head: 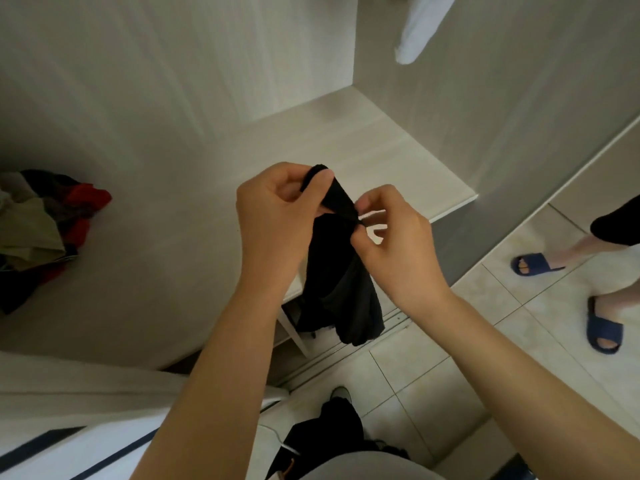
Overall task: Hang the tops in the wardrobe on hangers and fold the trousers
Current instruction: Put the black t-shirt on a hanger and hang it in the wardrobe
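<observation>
Head view shows the left hand (277, 216) and the right hand (391, 237) both pinched closed on the upper edge of a black garment (341, 289), hanging above the front edge of the wardrobe shelf (398, 161). Such small fingertip grips could let it slip down to the floor (433, 375).

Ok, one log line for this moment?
left hand: gripping black garment | right hand: pinching its edge | garment: hanging before wardrobe shelf | pile: left, untouched
</observation>
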Tool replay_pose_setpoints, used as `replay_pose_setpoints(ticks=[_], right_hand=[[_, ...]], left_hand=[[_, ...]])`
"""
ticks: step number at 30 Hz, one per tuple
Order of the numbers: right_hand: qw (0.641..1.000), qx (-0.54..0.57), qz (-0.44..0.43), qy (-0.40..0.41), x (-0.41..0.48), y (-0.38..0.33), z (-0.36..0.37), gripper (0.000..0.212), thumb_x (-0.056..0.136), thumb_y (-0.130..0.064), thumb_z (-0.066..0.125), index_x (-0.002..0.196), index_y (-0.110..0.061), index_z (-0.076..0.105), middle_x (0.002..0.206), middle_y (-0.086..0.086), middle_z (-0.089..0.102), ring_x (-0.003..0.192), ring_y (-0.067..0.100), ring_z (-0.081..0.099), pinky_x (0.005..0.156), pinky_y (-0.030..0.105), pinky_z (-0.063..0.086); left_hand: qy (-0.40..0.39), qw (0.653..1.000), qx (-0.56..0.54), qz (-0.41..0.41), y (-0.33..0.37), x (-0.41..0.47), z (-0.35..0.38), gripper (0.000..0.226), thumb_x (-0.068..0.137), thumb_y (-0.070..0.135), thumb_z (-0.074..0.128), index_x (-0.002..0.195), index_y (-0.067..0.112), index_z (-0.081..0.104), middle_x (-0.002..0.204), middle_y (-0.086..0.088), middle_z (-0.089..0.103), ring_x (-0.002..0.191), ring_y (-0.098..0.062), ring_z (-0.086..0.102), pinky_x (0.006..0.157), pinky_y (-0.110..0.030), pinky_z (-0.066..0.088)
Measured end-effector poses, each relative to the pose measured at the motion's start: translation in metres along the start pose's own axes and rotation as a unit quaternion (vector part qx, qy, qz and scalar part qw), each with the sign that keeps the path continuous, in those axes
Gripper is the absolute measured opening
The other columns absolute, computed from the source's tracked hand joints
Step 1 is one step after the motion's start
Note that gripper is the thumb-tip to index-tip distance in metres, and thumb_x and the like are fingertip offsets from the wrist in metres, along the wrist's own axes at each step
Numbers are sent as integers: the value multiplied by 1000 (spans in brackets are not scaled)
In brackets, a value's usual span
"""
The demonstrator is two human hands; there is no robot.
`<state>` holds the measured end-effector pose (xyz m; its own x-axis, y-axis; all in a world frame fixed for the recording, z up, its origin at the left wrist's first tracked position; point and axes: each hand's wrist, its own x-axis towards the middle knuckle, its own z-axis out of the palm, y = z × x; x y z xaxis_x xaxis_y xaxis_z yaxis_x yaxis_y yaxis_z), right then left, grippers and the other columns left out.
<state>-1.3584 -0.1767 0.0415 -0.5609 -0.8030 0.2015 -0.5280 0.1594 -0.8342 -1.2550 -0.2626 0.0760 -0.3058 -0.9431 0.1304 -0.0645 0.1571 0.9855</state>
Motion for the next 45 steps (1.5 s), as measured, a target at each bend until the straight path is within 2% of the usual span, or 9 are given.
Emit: replay_pose_setpoints(ticks=[10, 12, 16, 22, 28, 31, 35, 42, 45], right_hand=[[992, -51, 99, -58, 21, 46, 11, 15, 90, -12, 62, 85, -26, 62, 79, -13, 64, 73, 3, 62, 63, 16, 47], [991, -19, 120, -57, 30, 55, 4, 12, 92, -15, 63, 83, -22, 66, 77, -11, 66, 75, 3, 62, 67, 12, 48], [985, 97, 118, -77, 55, 58, -10, 13, 92, -14, 64, 80, -10, 67, 78, 11, 68, 75, 22, 65, 74, 35, 52], [967, 204, 80, -128, 84, 51, -41, 14, 92, -9, 63, 79, -7, 67, 70, 5, 63, 64, 7, 60, 60, 18, 47], [954, 220, 58, -196, 101, 62, -72, 14, 92, -10, 64, 78, -9, 67, 69, 3, 65, 67, 12, 62, 62, 22, 49], [949, 209, 33, -233, 107, 70, -90, 12, 92, -9, 63, 81, -11, 68, 71, 0, 68, 70, 12, 66, 63, 23, 51], [940, 182, -38, -285, 116, 78, -114, 12, 91, -6, 63, 84, -14, 70, 79, -1, 71, 77, 12, 68, 69, 21, 53], [935, 34, -188, -297, 129, 84, -137, 19, 90, -13, 65, 89, -32, 69, 86, -17, 67, 87, -4, 62, 76, 7, 43], [933, -51, -249, -254, 135, 88, -142, 15, 91, -13, 63, 95, -25, 71, 89, -16, 62, 85, -7, 57, 76, 2, 37]], left_hand=[[79, 993, -70, -54, -11, 25, -20, 3, 87, 10, 72, 86, 13, 73, 75, 1, 75, 75, -14, 73, 68, -22, 57], [98, 991, -68, -65, -15, 27, -26, 2, 87, 11, 73, 87, 13, 72, 76, 2, 75, 76, -13, 73, 69, -22, 57], [125, 987, -38, -91, -26, 27, -26, 5, 88, 12, 72, 85, 16, 71, 75, 7, 73, 77, -9, 71, 71, -25, 59], [144, 982, 18, -124, -37, 12, -1, 11, 91, 7, 65, 91, 17, 68, 77, 1, 71, 73, -9, 67, 71, -26, 58], [138, 980, 51, -132, -30, -20, 42, 2, 78, 17, 79, 79, 16, 77, 76, 2, 75, 73, -9, 70, 72, -21, 55], [123, 965, 191, -128, -28, -39, 58, 26, 63, 36, 87, 83, 23, 76, 82, 10, 72, 77, -1, 67, 70, -14, 53], [165, 930, 327, -40, -32, -61, 69, 16, 76, 33, 80, 74, 19, 72, 74, 6, 63, 71, -2, 59, 65, -14, 45], [244, 911, 326, -64, -23, -76, 70, 11, 89, 13, 70, 95, 18, 78, 84, 0, 64, 74, -8, 61, 69, -14, 44], [253, 942, 180, -129, -14, -76, 74, 17, 90, 7, 67, 90, 20, 78, 79, 4, 75, 76, -16, 71, 71, -23, 57]])
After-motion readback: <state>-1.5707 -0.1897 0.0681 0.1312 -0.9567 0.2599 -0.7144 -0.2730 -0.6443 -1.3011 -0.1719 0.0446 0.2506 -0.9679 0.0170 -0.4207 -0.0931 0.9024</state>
